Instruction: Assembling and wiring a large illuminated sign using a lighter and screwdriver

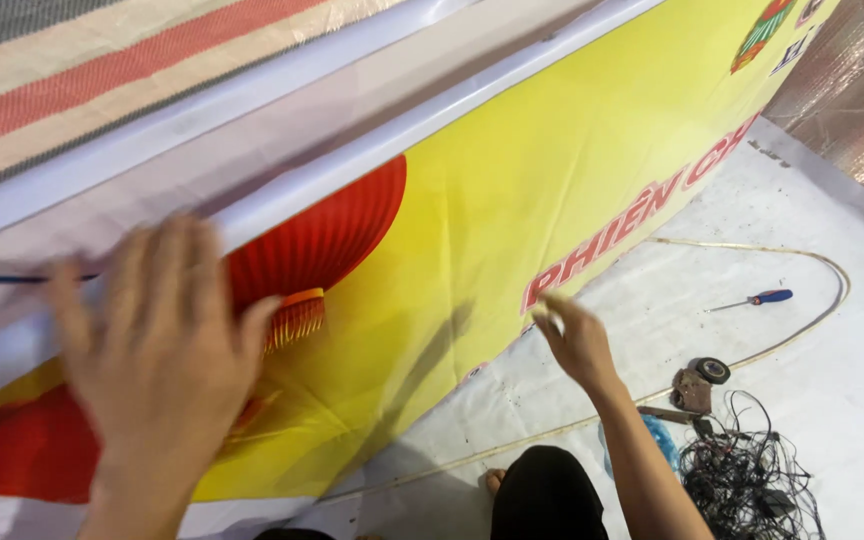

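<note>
Item: yellow banner (512, 200), hanging against frame, top edge rolled | left hand (157, 350) spread flat on top roll | right hand (574, 338) pinching lower edge | I judge smoothing partway; lower edge loose.

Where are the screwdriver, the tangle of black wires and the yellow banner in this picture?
screwdriver (770, 297): head view, on its blue and red handle.
tangle of black wires (747, 475): head view, middle of the bundle on the floor.
yellow banner (512, 180): head view, on a plain yellow stretch.
</note>
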